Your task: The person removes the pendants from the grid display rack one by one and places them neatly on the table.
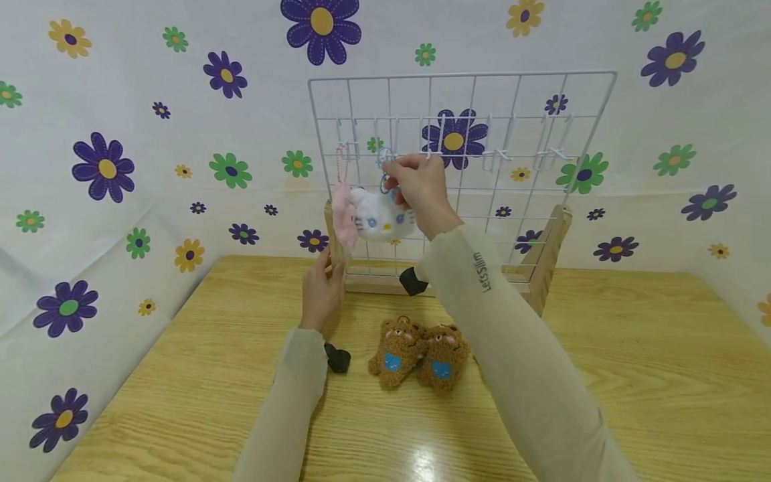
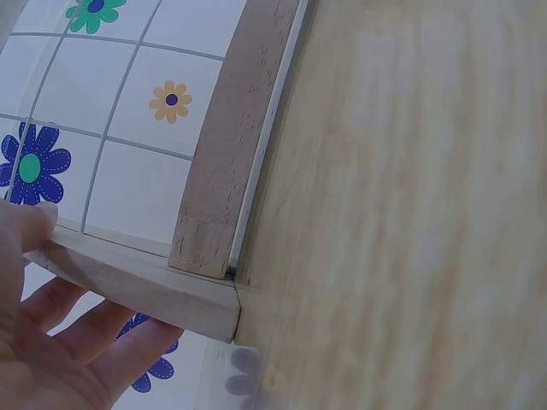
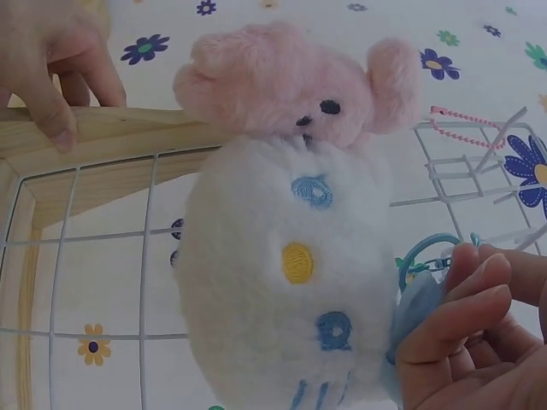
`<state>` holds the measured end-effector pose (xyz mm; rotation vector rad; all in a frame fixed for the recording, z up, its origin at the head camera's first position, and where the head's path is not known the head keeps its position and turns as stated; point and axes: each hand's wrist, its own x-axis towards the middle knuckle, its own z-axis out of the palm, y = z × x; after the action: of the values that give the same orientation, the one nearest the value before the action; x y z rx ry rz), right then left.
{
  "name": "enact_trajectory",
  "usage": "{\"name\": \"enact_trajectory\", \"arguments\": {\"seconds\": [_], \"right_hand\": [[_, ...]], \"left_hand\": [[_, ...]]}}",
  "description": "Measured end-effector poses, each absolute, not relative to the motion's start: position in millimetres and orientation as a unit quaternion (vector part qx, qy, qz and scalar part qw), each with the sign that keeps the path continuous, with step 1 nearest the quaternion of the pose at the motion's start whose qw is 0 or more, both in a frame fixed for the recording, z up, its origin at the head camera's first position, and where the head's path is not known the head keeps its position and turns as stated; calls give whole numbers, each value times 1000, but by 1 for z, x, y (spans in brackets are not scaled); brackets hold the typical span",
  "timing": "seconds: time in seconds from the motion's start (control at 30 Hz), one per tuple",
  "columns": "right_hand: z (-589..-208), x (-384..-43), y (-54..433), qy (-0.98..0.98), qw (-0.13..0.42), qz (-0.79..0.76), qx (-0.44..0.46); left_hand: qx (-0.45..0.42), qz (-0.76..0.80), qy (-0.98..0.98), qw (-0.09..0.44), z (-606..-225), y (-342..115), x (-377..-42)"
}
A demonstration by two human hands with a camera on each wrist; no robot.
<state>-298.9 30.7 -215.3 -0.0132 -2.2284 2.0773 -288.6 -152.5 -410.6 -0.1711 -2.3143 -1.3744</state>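
A white plush cat-head keychain (image 1: 381,217) with blue eyes and a yellow nose hangs in front of the wire grid rack (image 1: 464,191). My right hand (image 1: 423,191) pinches the blue ring and chain (image 3: 436,256) at its top, close to a hook on the grid. Against the cat's side hangs a pink plush keychain (image 1: 344,214), its pink bead chain (image 3: 466,126) looped on a hook. My left hand (image 1: 321,289) grips the rack's wooden side post (image 2: 141,282), thumb on one side and fingers on the other.
Two brown bear plush keychains (image 1: 397,351) lie side by side on the wooden table (image 1: 199,375) in front of the rack. More white hooks (image 1: 496,154) hang along the grid to the right. A flower-print cloth (image 1: 181,120) stands behind.
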Motion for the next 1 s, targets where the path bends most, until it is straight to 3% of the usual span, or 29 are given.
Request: {"name": "enact_trajectory", "arguments": {"seconds": [1.0], "right_hand": [[-222, -281, 30, -708, 77, 699, 69]], "left_hand": [[-50, -502, -836, 217, -411, -153, -290]]}}
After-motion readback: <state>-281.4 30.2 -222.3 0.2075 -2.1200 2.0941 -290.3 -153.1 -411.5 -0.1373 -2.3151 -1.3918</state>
